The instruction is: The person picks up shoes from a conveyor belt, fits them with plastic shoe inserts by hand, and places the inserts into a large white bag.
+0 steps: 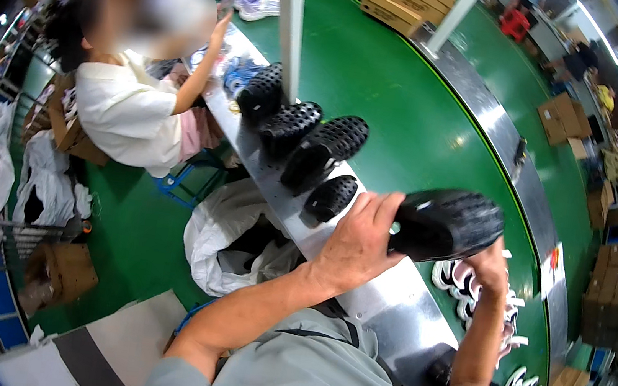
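Observation:
Above the metal bench [407, 305] I hold up a black clog [450, 222], gripped between both hands. My left hand [359, 239] wraps one end of it, where a small pale round spot shows on its side. At the other end, my right hand [491, 266] has hold from below, its fingers mostly hidden behind the clog. Several more black clogs with holes in their uppers stand along the bench, the nearest one [333, 198] just beyond my left hand and a larger one [327, 149] behind it.
A white sack [208, 258] with dark contents sits open left of the bench. Farther up, a person in a cream shirt [126, 113] sits on a blue stool [189, 178]. A white post [290, 29] rises beside the bench. White-soled shoes [459, 292] lie to the right.

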{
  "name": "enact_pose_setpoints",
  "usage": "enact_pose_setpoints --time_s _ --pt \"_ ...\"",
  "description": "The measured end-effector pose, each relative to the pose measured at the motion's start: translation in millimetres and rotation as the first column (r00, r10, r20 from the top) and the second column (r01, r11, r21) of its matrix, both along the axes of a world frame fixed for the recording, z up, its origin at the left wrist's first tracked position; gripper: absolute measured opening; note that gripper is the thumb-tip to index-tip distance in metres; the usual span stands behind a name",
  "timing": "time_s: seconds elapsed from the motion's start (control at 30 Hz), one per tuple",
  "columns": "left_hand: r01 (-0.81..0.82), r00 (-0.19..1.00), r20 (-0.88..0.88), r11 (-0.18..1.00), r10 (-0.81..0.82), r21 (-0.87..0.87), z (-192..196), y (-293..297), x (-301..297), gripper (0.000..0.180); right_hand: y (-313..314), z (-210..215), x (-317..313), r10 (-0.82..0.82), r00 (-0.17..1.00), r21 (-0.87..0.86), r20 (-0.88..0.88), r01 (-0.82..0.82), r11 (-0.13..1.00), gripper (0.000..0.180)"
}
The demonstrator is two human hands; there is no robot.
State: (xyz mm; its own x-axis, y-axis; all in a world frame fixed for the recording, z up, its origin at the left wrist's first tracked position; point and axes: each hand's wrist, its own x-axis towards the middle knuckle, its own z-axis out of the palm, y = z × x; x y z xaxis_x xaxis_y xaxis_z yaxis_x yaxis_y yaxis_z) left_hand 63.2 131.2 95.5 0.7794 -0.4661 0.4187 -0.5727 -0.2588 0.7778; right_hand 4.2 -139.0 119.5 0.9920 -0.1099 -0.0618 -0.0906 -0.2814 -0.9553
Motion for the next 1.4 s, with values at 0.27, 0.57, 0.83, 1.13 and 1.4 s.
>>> enact_pose_setpoints --time_s 0.27,0.57,0.83,1.13,1.4 --pt "-0.463 0.88 0.187 0.875 0.436 0.142 51 84 108 0.083 67 45 233 0.623 0.779 -0.194 0.072 -0.602 0.774 0.049" --pt "-0.591 0.801 0.033 0.779 0.598 0.209 -79 141 143 0.084 149 -48 312 0.696 0.701 -0.065 -0.157 -0.71 0.701 0.073" --pt "-0.495 0.812 -0.179 0.817 0.556 0.296 -115 125 141 0.089 125 -111 333 0.73 0.628 -0.148 -0.27 -0.776 0.613 0.085" --pt "-0.416 0.86 -0.294 0.907 0.417 0.07 -108 141 131 0.106 93 -11 223 0.161 0.944 -0.272 -0.289 -0.243 0.931 0.084" --pt "-0.492 0.833 -0.212 0.86 0.51 0.134 -94 119 153 0.092 146 -82 197 0.078 0.973 -0.152 -0.217 -0.113 0.982 0.061"
